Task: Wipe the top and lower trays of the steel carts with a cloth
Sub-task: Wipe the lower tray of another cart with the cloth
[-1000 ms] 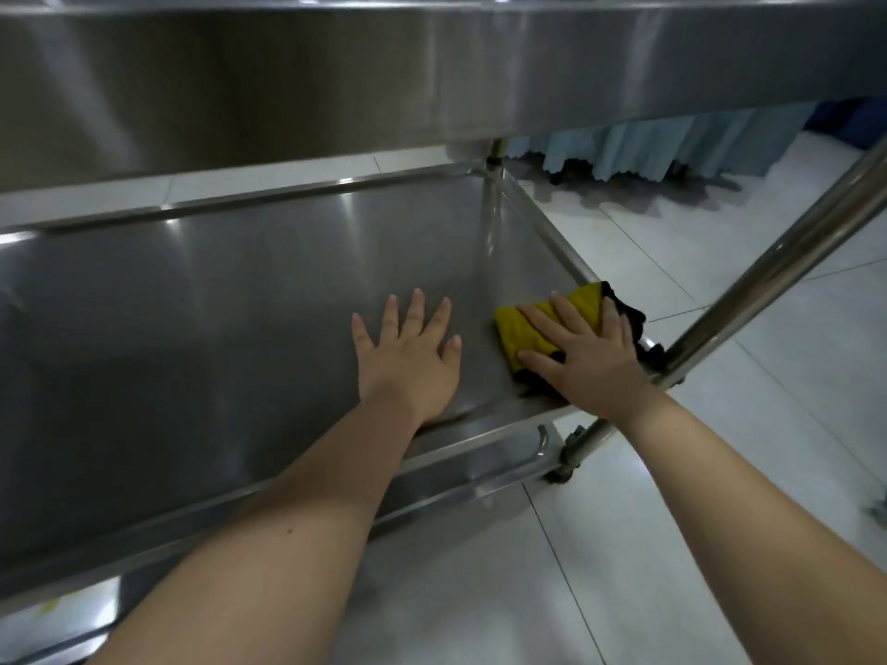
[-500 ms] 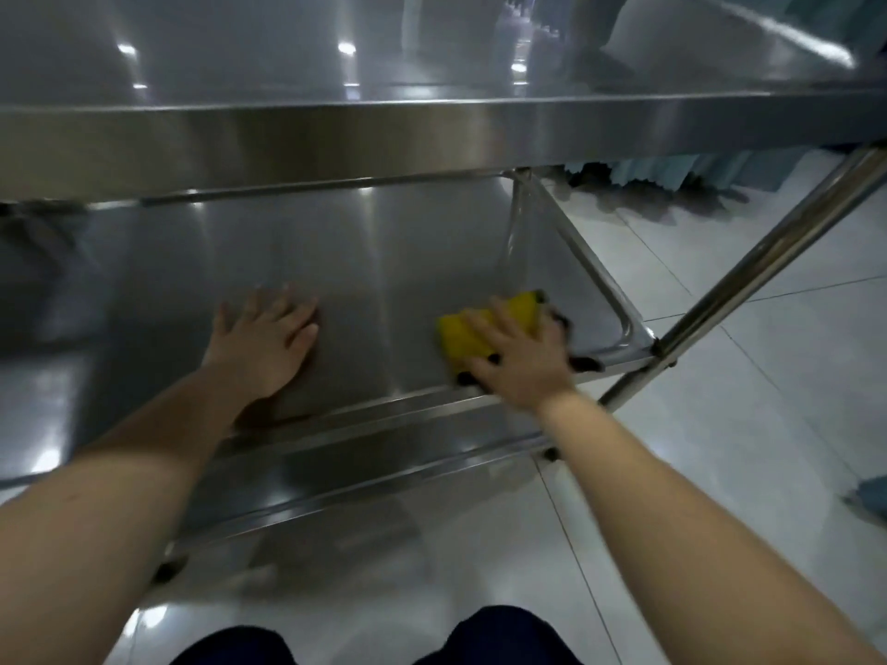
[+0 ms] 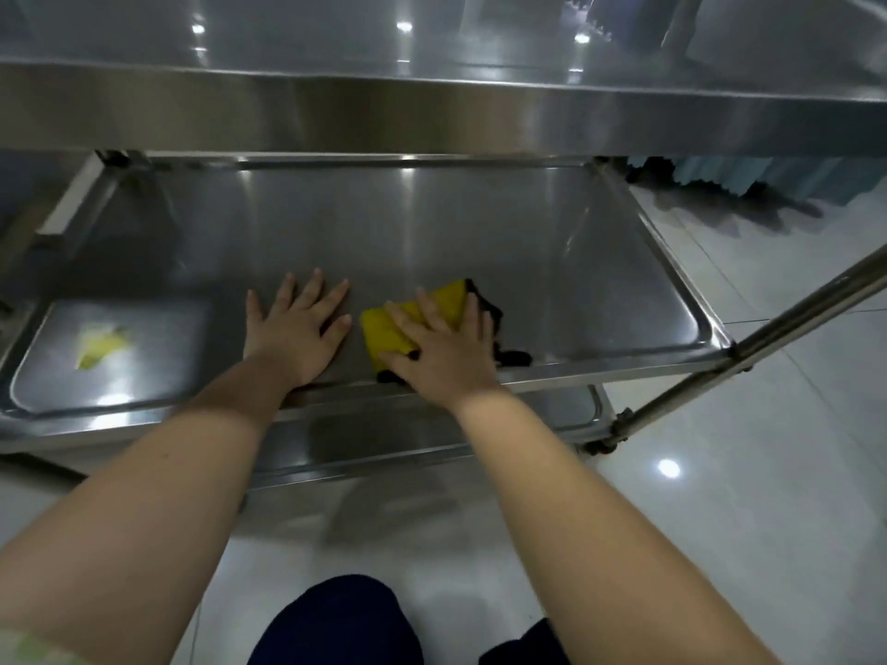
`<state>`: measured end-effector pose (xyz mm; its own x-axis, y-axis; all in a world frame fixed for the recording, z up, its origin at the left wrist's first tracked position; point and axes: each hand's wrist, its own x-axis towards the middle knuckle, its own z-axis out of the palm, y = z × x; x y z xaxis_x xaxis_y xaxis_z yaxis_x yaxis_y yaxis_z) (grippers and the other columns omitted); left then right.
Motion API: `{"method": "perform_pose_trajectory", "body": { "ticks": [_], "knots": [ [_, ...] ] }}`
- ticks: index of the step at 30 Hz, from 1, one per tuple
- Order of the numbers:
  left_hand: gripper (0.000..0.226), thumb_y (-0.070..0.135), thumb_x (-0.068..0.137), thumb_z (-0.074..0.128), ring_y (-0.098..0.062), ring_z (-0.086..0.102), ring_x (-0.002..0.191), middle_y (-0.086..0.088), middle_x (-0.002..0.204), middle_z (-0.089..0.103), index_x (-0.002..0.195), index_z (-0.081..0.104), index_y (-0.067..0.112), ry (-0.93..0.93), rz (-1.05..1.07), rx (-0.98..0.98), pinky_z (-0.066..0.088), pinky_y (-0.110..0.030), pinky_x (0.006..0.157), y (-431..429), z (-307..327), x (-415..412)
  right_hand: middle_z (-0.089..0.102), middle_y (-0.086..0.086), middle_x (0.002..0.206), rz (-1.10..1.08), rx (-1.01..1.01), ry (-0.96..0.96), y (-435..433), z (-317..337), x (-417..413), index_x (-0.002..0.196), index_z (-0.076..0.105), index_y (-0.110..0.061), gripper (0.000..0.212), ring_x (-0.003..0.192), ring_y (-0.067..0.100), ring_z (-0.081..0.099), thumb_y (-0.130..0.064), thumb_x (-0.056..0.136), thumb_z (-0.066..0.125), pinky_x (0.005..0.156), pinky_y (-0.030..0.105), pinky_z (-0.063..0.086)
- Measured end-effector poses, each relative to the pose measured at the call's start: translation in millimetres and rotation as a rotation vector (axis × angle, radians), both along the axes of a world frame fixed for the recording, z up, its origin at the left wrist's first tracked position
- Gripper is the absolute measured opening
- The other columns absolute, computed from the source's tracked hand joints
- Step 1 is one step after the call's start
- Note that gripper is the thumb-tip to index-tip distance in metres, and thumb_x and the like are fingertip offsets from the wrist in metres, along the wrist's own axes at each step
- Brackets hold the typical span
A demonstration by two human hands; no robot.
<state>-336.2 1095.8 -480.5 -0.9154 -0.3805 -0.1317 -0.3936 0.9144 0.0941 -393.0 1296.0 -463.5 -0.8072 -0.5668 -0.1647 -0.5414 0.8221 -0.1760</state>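
The right hand (image 3: pixel 441 348) lies flat with its fingers spread, pressing down on the yellow cloth (image 3: pixel 384 328), which bunches under the palm and shows a dark edge on its right side. The cloth sits on the lower tray (image 3: pixel 480 223), close to the front rim and about midway along it. Just to the left, not touching the cloth, the left hand (image 3: pixel 293 328) rests open and flat on the steel, apparently as a brace. The tray's long axis runs left to right across the view, so the widest bare steel lies to the right of the cloth and behind it, on the right hand's own side. A sweep that way looks the natural next stroke. The top tray (image 3: pixel 432 117) overhangs and cuts off the view above. A pale yellow patch (image 3: pixel 101 345) near the tray's left end could be a reflection or residue; I cannot tell which. Another shelf (image 3: pixel 432 439) below is mostly hidden.
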Motion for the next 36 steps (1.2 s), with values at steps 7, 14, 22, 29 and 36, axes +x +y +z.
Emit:
{"method": "perform_pose_trajectory", "body": {
  "ticks": [7, 14, 22, 29, 36],
  "knots": [
    [0.055, 0.052, 0.103, 0.020, -0.026, 0.000, 0.153, 0.009, 0.166, 0.002, 0.156, 0.009, 0.042, 0.045, -0.017, 0.043, -0.004, -0.057, 0.118, 12.8, 2.9, -0.9, -0.003, -0.014, 0.165, -0.612, 0.035, -0.024, 126.7, 9.4, -77.6, 0.150, 0.004, -0.056, 0.066, 0.145, 0.051, -0.010, -0.072, 0.092, 0.031, 0.116, 0.061, -0.006],
    [0.049, 0.036, 0.106, 0.029, -0.028, 0.014, 0.151, 0.003, 0.161, 0.029, 0.155, 0.029, 0.031, 0.277, 0.197, 0.190, -0.005, -0.051, 0.120, -42.6, 45.5, 23.9, -0.014, -0.004, 0.164, -0.106, 0.012, -0.001, -97.6, 1.8, 38.5, 0.154, 0.000, -0.046, 0.070, 0.139, 0.060, -0.018, -0.072, 0.093, 0.022, 0.110, 0.070, -0.012],
    [0.045, 0.035, 0.105, 0.035, -0.037, 0.011, 0.150, -0.006, 0.162, 0.025, 0.150, 0.039, 0.029, 0.258, 0.404, 0.159, 0.010, -0.053, 0.120, -62.4, 45.4, 66.0, 0.031, -0.004, 0.157, 0.018, -0.326, 0.009, -133.2, 27.9, 17.2, 0.146, 0.040, -0.034, 0.046, 0.139, 0.040, 0.029, -0.044, 0.100, 0.039, 0.112, 0.050, 0.026],
    [0.059, 0.066, 0.097, 0.007, -0.037, -0.012, 0.150, -0.001, 0.166, -0.009, 0.151, -0.010, 0.051, 0.051, 0.337, 0.014, -0.005, -0.077, 0.106, -14.0, 5.1, 60.7, 0.003, -0.010, 0.165, 0.117, 0.026, 0.063, -142.0, -13.5, -53.3, 0.153, 0.011, -0.044, 0.055, 0.147, 0.048, -0.001, -0.059, 0.101, 0.015, 0.117, 0.061, -0.002],
    [0.062, 0.070, 0.096, 0.010, -0.035, -0.005, 0.151, 0.004, 0.166, -0.009, 0.153, -0.003, 0.051, -0.019, 0.243, 0.007, 0.002, -0.079, 0.106, -120.9, 14.2, -28.8, 0.000, -0.010, 0.165, 0.120, 0.056, 0.168, -143.5, -23.5, -54.1, 0.154, 0.004, -0.046, 0.056, 0.147, 0.047, -0.001, -0.060, 0.100, 0.010, 0.118, 0.061, -0.002]
  ]
}}
